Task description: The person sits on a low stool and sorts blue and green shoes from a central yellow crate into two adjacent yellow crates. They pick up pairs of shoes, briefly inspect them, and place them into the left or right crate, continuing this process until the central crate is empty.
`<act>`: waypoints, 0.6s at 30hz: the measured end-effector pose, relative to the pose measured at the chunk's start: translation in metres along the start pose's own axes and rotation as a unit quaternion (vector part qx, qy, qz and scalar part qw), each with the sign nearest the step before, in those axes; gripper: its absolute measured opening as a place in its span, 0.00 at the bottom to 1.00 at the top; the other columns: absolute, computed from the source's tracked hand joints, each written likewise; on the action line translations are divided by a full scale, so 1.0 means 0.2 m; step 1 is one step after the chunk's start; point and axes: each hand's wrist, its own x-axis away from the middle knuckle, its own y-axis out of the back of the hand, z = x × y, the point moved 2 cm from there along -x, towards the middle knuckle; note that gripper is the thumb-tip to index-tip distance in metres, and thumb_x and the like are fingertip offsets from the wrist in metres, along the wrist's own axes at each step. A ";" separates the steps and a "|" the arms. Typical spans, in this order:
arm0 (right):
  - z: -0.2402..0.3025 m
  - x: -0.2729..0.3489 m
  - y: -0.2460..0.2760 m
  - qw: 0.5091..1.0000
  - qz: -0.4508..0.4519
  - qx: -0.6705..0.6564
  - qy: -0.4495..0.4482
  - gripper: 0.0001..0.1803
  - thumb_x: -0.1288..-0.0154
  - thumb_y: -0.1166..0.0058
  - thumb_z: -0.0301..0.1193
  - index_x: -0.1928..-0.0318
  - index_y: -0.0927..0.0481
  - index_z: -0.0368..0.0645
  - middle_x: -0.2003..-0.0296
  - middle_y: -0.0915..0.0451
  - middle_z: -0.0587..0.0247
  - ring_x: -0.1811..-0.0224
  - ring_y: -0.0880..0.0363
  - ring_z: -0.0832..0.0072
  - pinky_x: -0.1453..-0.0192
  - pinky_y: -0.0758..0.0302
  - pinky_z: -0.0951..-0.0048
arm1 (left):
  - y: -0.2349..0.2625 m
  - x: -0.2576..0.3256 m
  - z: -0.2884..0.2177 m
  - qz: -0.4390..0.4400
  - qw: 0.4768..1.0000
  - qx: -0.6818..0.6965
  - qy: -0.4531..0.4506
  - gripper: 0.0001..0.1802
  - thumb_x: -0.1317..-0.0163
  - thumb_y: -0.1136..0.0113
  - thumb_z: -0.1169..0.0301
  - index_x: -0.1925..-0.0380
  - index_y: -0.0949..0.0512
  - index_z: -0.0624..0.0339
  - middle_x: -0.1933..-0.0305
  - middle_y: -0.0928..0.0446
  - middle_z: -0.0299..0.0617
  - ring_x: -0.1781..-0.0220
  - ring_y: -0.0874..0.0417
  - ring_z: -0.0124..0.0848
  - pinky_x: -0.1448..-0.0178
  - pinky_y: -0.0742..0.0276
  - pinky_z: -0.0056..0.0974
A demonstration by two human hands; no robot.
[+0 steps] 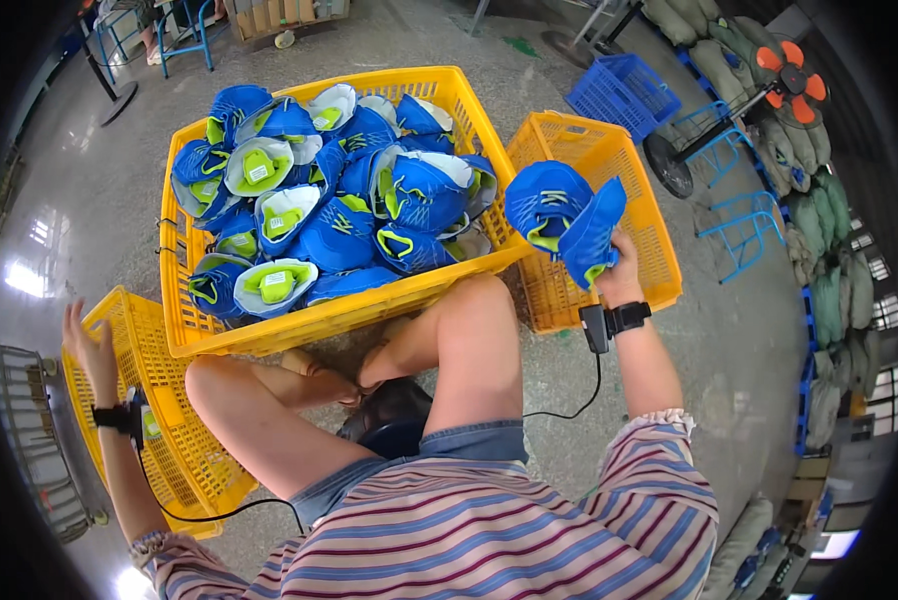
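Observation:
My right hand is closed on a pair of blue shoe uppers with lime-green lining, held up over the right yellow crate. One upper overlaps the other, and my fingers are partly hidden behind them. Off to the left, my left hand is raised with fingers apart and holds nothing, above the edge of the left yellow crate. In front of my knees a large yellow crate is heaped with many more blue uppers, some turned to show pale undersides and green linings.
A blue crate stands beyond the right yellow one. Nearby are an orange-bladed fan and blue metal stool frames. Sacks are piled along the right side. Cables run from bands on both my wrists.

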 end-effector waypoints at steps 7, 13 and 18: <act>0.01 0.00 -0.04 0.994 -0.025 0.109 0.013 0.27 0.49 0.50 0.25 0.45 0.33 0.41 0.52 0.26 0.62 0.50 0.27 0.70 0.44 0.31 0.67 | -0.04 -0.17 -0.77 0.121 0.971 0.155 -0.137 0.15 0.52 0.43 0.77 0.61 0.27 0.55 0.39 0.38 0.47 0.35 0.44 0.48 0.34 0.50 0.50; 0.35 -0.06 0.33 0.978 -0.143 0.133 0.071 0.34 0.47 0.50 0.26 0.36 0.42 0.46 0.44 0.32 0.58 0.44 0.31 0.64 0.43 0.31 0.60 | -0.14 -0.26 -0.93 0.264 0.916 0.193 -0.232 0.15 0.55 0.41 0.76 0.63 0.26 0.55 0.45 0.33 0.44 0.38 0.39 0.46 0.36 0.45 0.50; 0.59 -0.27 0.46 0.493 -0.251 0.825 0.112 0.30 0.46 0.47 0.29 0.42 0.37 0.34 0.44 0.33 0.45 0.43 0.33 0.57 0.44 0.33 0.59 | -0.36 -0.28 -1.11 0.373 0.853 0.305 -0.202 0.15 0.52 0.40 0.74 0.62 0.25 0.62 0.58 0.24 0.46 0.52 0.24 0.41 0.46 0.30 0.39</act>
